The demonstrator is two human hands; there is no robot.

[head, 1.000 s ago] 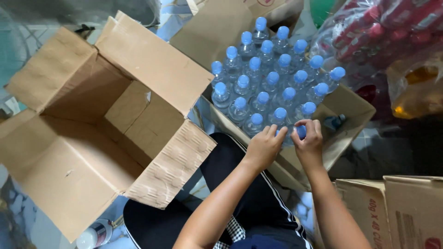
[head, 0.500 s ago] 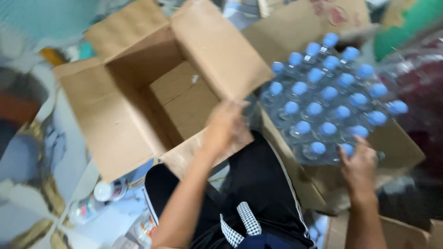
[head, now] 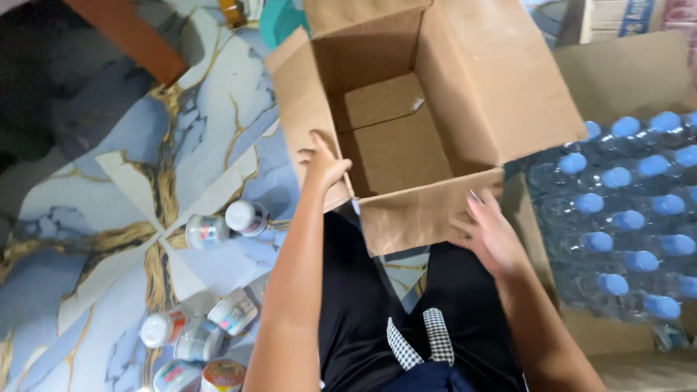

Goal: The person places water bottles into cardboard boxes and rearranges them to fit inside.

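An empty brown cardboard box (head: 406, 145) stands open in front of my knees, its flaps spread outward. My left hand (head: 323, 163) grips the box's left wall at the near corner. My right hand (head: 490, 232) presses flat against the near front flap at its right end, fingers together. To the right, a low carton (head: 573, 327) holds several clear water bottles with blue caps (head: 624, 218), packed upright in rows.
Small white-capped jars (head: 243, 218) lie on the blue and gold marbled floor (head: 109, 218) to the left, with more jars (head: 196, 334) near my left knee. A reddish wooden piece (head: 123, 33) crosses the top left. More cartons sit at the top right.
Both hands left the bottle carton. My left hand went to the empty box first, then the right joined it. The view swung left and the box now sits centred before me.
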